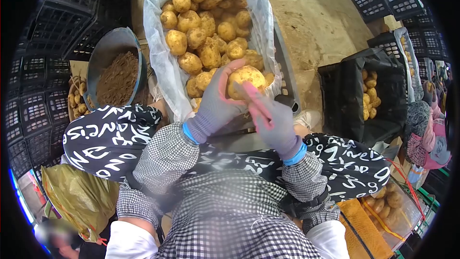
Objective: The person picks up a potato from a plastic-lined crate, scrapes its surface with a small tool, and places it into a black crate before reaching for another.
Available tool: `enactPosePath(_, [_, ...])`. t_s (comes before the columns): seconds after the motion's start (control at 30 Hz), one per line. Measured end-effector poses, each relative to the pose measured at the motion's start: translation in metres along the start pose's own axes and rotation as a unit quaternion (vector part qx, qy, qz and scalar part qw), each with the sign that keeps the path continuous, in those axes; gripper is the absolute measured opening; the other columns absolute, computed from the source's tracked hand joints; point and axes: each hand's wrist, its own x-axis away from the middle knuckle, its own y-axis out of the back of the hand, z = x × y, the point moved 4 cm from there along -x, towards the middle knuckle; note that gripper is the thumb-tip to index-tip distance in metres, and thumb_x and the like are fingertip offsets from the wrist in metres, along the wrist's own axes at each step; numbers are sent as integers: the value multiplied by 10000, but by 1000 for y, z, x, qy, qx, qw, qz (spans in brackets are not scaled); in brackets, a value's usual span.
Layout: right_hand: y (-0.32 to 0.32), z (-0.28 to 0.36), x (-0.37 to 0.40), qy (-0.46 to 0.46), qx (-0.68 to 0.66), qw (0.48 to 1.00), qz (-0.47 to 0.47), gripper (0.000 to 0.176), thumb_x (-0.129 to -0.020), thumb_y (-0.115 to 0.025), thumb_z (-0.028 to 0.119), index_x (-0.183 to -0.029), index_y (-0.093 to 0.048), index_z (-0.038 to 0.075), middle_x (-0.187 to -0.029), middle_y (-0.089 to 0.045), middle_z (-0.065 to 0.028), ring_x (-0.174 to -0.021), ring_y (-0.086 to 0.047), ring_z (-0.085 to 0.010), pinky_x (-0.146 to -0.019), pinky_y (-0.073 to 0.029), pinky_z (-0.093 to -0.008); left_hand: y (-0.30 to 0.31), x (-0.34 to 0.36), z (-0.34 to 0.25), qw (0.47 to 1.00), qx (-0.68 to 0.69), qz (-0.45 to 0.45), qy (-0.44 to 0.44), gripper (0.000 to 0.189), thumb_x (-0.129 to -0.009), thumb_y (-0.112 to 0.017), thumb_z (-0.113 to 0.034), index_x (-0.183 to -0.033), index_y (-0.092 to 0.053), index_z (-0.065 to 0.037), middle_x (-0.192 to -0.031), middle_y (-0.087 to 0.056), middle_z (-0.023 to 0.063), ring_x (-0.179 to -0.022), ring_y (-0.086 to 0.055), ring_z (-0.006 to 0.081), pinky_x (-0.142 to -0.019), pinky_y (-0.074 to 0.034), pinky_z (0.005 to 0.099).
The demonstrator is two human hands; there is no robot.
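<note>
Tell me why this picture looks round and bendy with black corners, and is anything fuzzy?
In the head view, a very wide lens curves the black crates near the edges and leaves the corners dark; the potato in the left hand is sharp; the checked sleeves, closest to the camera, look soft; the light is even, with no strong glare.

**Floor Crowded With Crates**

The dusty floor [316, 14] stretches beyond the fingers [224, 74]. Just past them stands a bag-lined crate [286, 74]. Left of them is a blue basin [103, 50], right a black crate [342, 100], and far left stacked crates [72, 14].
</note>
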Motion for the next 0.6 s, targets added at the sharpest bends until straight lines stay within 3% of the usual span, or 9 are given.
enactPosePath(0.13, [11,-36,-4,-9,-171,973,-154,476,-1000,-494,132,-1460,-450,20,-929,-640,-22,-700,-541,-91,-605,-464,-215,-5,1,-11,998,61,4,-22,848,-669,-803,28,-1411,-396,-19,-1360,-472,114,-1270,-482,203,-1105,-385,335])
enactPosePath(0.2, [12,-37,-6,-77,-286,948,-119,493,-1005,-516,184,-1459,-439,9,-1035,-626,-46,-754,-560,-96,-666,-493,-230,-8,3,-11,988,148,12,-44,866,-675,-789,48,-1425,-360,-16,-1367,-461,116,-1266,-484,207,-1108,-386,343])
enactPosePath(0.3, [3,-23,-7,-167,-362,917,-12,541,-997,-571,264,-1448,-436,-2,-1166,-595,-71,-871,-581,-101,-791,-522,-259,-12,3,-16,987,109,24,-116,876,-705,-785,53,-1441,-314,-12,-1387,-436,119,-1272,-480,212,-1109,-387,348])
enactPosePath(0.33, [-5,-20,-9,-175,-362,915,24,553,-988,-592,276,-1441,-443,-3,-1178,-591,-70,-905,-583,-102,-825,-520,-263,-13,4,-15,986,140,38,-78,871,-722,-791,35,-1446,-308,-9,-1394,-430,120,-1280,-473,210,-1109,-388,347])
enactPosePath(0.37, [-5,-11,-9,-142,-448,883,0,600,-899,-696,220,-1421,-474,26,-1204,-596,-86,-1006,-591,-151,-904,-502,-299,-13,5,-15,983,172,53,-41,867,-738,-796,17,-1451,-302,-7,-1402,-424,120,-1287,-466,209,-1108,-388,347])
enactPosePath(0.43, [11,-9,-13,-40,-176,982,-48,650,-822,-740,170,-1405,-487,31,-1229,-598,-110,-1066,-597,-207,-943,-487,-318,-13,4,-18,962,257,92,28,862,-767,-806,-26,-1460,-293,1,-1415,-415,120,-1300,-454,203,-1107,-388,345])
enactPosePath(0.47, [18,-6,-13,14,-31,997,-69,678,-784,-762,144,-1397,-494,33,-1242,-600,-122,-1096,-599,-235,-962,-480,-327,-9,3,-19,942,310,115,60,861,-780,-811,-51,-1463,-289,5,-1421,-412,119,-1304,-449,200,-1106,-388,343])
enactPosePath(0.5, [19,-6,-12,36,-10,997,-68,699,-756,-772,130,-1392,-497,36,-1250,-598,-133,-1117,-594,-261,-975,-475,-338,-9,4,-19,918,362,137,92,862,-793,-816,-77,-1467,-286,10,-1427,-408,118,-1308,-445,197,-1106,-388,342])
enactPosePath(0.6, [17,-6,-10,85,33,993,-80,742,-695,-792,94,-1378,-507,42,-1272,-592,-161,-1165,-581,-322,-1006,-462,-364,-14,6,-10,967,222,128,11,798,-843,-791,-145,-1467,-325,29,-1459,-390,104,-1331,-430,195,-1112,-374,344])
